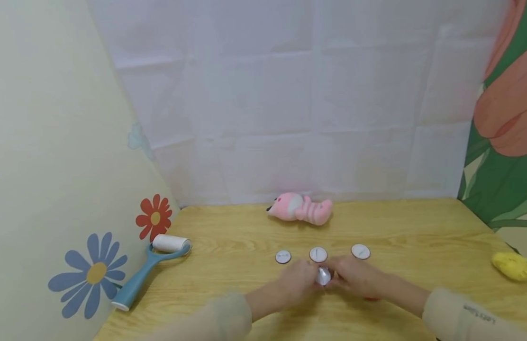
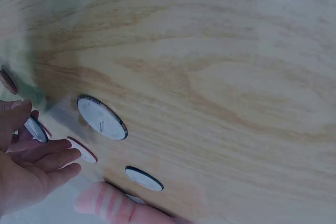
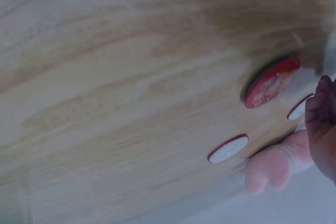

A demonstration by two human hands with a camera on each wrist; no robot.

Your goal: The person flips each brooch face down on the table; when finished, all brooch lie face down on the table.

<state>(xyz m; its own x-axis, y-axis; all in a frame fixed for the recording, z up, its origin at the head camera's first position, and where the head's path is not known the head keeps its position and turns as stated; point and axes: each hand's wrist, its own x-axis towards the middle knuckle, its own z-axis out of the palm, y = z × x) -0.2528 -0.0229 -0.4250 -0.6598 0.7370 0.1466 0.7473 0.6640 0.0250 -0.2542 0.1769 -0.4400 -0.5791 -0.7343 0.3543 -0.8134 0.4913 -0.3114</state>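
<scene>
In the head view my left hand (image 1: 298,280) and right hand (image 1: 358,275) meet at the table's near middle, both pinching a small shiny, pale round disc (image 1: 323,275). The left wrist view shows this disc (image 2: 37,129) with a dark rim, tilted between thumb and fingers of the left hand (image 2: 37,169). Curled fingers of the right hand (image 3: 324,119) stand at the edge of the right wrist view, where their contact is hidden. Just beyond lie white-faced discs: a left one (image 1: 283,256), a middle one (image 1: 318,254) and a right one (image 1: 360,251).
A red-faced disc (image 3: 273,82) lies beneath the right forearm; another white disc (image 2: 102,118) is near the left arm. Behind lies a pink striped plush toy (image 1: 302,208). A blue-handled lint roller (image 1: 140,279) is at left, a yellow fuzzy object (image 1: 514,266) at right.
</scene>
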